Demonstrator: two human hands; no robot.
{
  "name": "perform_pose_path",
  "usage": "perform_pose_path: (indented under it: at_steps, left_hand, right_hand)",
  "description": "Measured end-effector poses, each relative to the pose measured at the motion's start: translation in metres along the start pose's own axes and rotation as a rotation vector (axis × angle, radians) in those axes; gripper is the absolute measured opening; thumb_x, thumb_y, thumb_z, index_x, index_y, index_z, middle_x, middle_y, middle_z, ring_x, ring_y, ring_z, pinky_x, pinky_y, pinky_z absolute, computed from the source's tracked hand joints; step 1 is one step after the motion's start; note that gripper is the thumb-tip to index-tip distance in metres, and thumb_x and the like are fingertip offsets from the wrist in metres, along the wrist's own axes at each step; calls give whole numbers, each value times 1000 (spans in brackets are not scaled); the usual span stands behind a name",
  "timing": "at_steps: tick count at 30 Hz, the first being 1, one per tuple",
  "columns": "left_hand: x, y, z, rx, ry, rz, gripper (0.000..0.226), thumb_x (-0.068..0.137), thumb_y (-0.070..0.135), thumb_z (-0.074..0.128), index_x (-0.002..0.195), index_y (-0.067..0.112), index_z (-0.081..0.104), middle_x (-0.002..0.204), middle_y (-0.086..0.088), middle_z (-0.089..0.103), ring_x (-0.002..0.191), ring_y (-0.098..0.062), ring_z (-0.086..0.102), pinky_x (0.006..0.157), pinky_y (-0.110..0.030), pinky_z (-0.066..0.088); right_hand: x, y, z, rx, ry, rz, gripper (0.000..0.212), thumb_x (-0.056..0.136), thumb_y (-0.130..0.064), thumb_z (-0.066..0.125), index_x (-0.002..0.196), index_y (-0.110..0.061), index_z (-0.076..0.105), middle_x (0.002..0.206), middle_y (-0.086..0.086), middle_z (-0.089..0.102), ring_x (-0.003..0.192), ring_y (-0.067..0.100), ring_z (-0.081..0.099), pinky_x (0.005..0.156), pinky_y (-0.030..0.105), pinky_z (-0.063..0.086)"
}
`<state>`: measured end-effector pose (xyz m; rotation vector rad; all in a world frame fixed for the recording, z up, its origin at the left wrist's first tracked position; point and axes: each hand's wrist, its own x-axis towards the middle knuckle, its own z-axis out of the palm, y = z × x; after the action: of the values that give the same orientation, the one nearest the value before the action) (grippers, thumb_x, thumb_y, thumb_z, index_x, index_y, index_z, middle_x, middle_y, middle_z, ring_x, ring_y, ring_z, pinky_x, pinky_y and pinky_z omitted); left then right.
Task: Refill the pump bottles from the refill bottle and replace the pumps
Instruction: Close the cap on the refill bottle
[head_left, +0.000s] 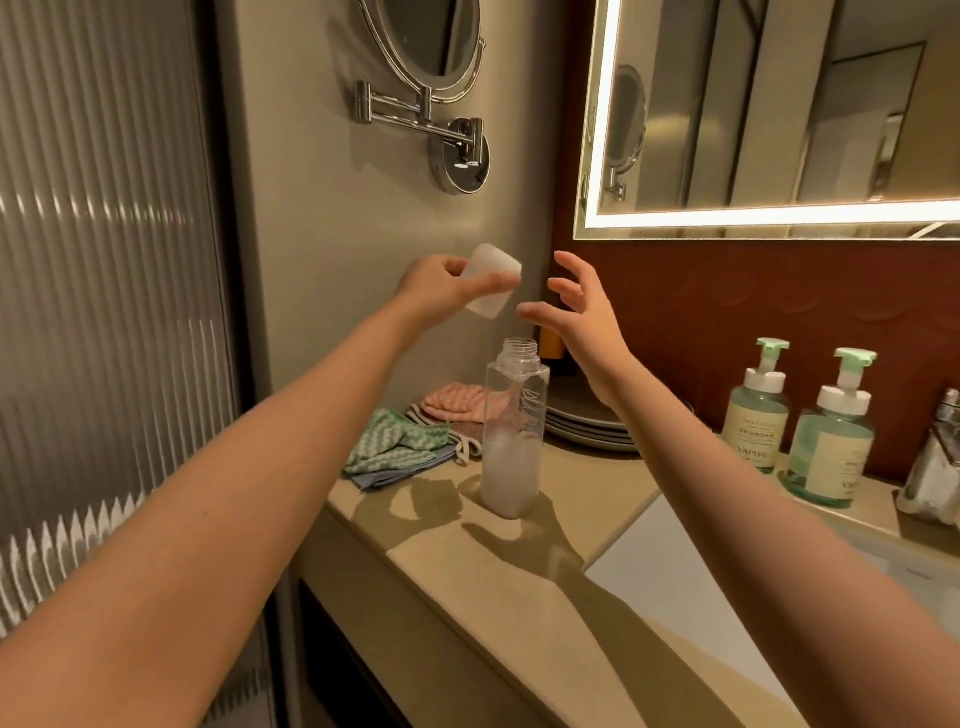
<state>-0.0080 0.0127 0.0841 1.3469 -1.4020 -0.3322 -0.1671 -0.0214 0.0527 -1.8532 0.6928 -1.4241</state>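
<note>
**Cap off, refill bottle open on the counter**

The refill bottle (515, 431) stands upright near the counter (524, 587) front edge, with bare counter toward 5 o'clock and the sink (691, 582) beyond. Cloths (397, 441) lie at its 9 o'clock, plates (587, 423) at 2 o'clock. The left hand (441, 286) pinches the white cap (492, 280) above the open neck. The right hand (576, 317) hovers at 1 o'clock, fingers spread, empty. Two pump bottles (758, 410) stand well apart at 3 o'clock, pumps on. An orange object behind the right hand is mostly hidden. The bottle is clear, cloudy white in its lower part.
</note>
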Motion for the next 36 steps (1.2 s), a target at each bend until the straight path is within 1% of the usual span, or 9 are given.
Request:
perform_pose_path:
  at_steps: [7,10,12,15,19,22,27,31,36]
  left_hand:
    - [-6,13,21,-172,-88,-13,54,78,48,65,120,13,62,119,-3,62,95,-9,49,77,-21,36]
    - [-10,12,26,-212,-112,-18,52,80,47,63,122,17,60,120,-2,61,109,-15,51,91,-29,34]
    - [-12,11,26,-222,-170,15,77,66,63,67,126,16,57,124,-5,60,119,-20,51,95,-28,35]
    - [-15,-1,26,-183,-297,-65,136,43,70,75,149,13,12,149,-13,32,136,-27,33,112,-40,28]
    - [-31,-38,43,61,-255,-172,140,56,41,84,143,27,-25,156,-14,0,143,-31,9,114,-52,17]
    - [-40,-58,67,-33,-226,-220,134,59,32,85,144,25,-18,152,-14,21,138,-31,28,112,-48,27]
    - [-46,-68,87,64,-59,-197,79,69,29,80,133,13,37,131,-2,53,117,-20,51,91,-31,44]
    - [-48,-64,85,76,-141,-101,75,68,28,82,130,15,44,130,-2,53,116,-19,51,87,-28,43]
    - [-48,-62,77,30,-224,-119,78,68,24,82,134,14,42,133,-3,52,120,-20,50,94,-32,43]
  right_hand:
    - [4,-22,-11,-26,-165,-8,63,84,-21,65,139,-27,35,128,6,55,104,8,55,72,14,39]
    - [8,-23,-19,-25,-231,25,62,83,-17,67,136,-29,37,132,8,53,116,19,53,85,27,47]
    - [10,-24,-23,-39,-254,33,59,82,-16,67,133,-27,41,124,10,58,111,21,58,90,34,50]
    - [12,-22,-25,-171,-263,6,60,81,-19,69,133,-25,41,115,4,58,103,17,59,87,29,50]
    - [14,-14,-25,-375,-277,20,69,79,-16,71,137,-20,35,121,7,53,104,20,55,90,34,47]
    - [16,-15,-28,-417,-311,73,68,79,-9,69,138,-20,36,127,7,51,108,19,51,87,30,45]
    - [20,-20,-35,-584,-435,116,67,79,1,66,136,-24,41,127,5,51,112,20,48,76,19,45]
    - [21,-26,-37,-746,-568,145,68,79,4,63,133,-34,44,135,3,46,122,25,45,91,32,44]
    - [23,-45,-24,-1048,-758,115,69,83,6,59,135,-36,43,144,-3,38,127,24,41,89,28,45]
